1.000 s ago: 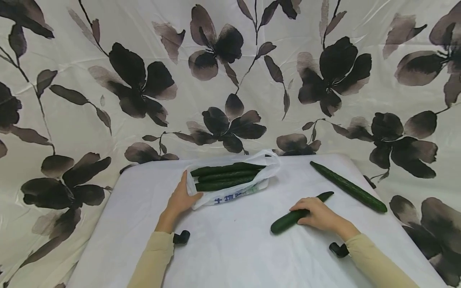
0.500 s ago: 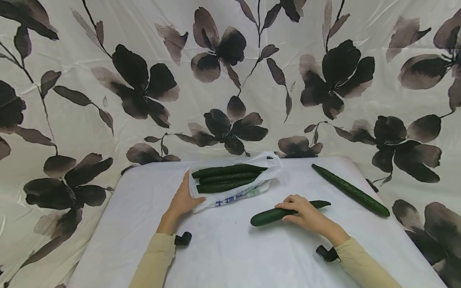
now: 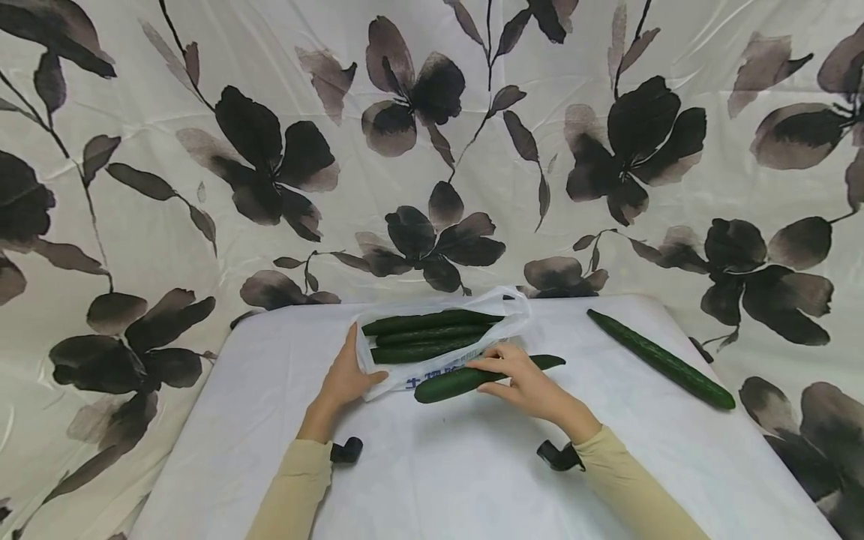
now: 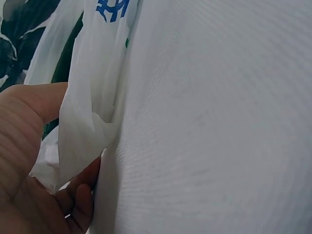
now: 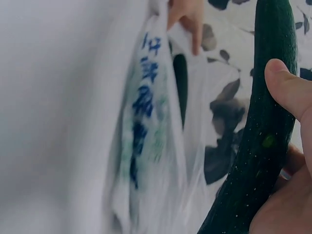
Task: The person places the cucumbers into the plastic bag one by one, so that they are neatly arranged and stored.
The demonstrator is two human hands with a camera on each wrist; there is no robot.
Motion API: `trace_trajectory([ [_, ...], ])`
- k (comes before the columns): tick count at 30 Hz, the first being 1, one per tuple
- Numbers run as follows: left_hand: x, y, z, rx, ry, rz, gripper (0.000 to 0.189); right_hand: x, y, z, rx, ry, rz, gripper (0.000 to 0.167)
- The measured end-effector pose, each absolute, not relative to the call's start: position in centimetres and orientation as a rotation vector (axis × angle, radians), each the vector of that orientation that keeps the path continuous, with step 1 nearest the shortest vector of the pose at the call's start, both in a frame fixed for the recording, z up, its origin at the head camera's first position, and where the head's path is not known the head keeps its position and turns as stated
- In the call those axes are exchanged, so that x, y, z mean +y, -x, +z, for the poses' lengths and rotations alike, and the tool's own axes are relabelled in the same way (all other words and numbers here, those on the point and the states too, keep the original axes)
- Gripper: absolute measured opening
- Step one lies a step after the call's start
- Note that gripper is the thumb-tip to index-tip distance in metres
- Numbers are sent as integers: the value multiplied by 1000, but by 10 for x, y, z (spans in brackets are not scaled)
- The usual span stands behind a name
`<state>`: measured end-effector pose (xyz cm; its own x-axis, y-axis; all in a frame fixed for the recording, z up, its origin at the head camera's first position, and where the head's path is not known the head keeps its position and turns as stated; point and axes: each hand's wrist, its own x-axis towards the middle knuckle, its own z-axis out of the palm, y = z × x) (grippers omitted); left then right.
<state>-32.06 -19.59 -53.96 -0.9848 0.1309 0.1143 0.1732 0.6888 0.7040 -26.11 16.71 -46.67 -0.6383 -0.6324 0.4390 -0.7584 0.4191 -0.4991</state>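
Observation:
A white plastic bag [image 3: 363,358] with blue lettering lies on its side at the far middle of the table, its opening spread. Inside are 3 dark green cucumbers [image 3: 432,332], side by side. My left hand [image 3: 343,381] holds the bag's left end; in the left wrist view the thumb hooks over the plastic [image 4: 92,107] and the fingers curl below it. With thumb and fingers my right hand [image 3: 529,384] grips another cucumber [image 3: 445,385], raised above the table with a shadow beneath. In the head view that cucumber overlaps the bag's front side.
One more cucumber [image 3: 661,360] lies slantwise on the right of the table. A white cloth [image 3: 432,480] covers the tabletop, and a flower-printed curtain [image 3: 432,150] hangs right behind its far edge. Black wrist cameras [image 3: 562,455] stick out from both sleeves.
My right hand has carried the cucumber leftward and up from the table to the front of the bag. The left hand stays on the bag's end, and the view shifts slightly.

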Motion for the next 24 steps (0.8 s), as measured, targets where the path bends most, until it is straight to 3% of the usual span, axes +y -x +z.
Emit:
trace_trajectory([
  [15,-197,322,-544,-2808,322,-1140,120,98,283,-450,-2354,-1385,1054,44],
  [24,-199,319,-545,-2768,386,-1130,110,72,303,-448,-2331,-1397,1046,42],
])
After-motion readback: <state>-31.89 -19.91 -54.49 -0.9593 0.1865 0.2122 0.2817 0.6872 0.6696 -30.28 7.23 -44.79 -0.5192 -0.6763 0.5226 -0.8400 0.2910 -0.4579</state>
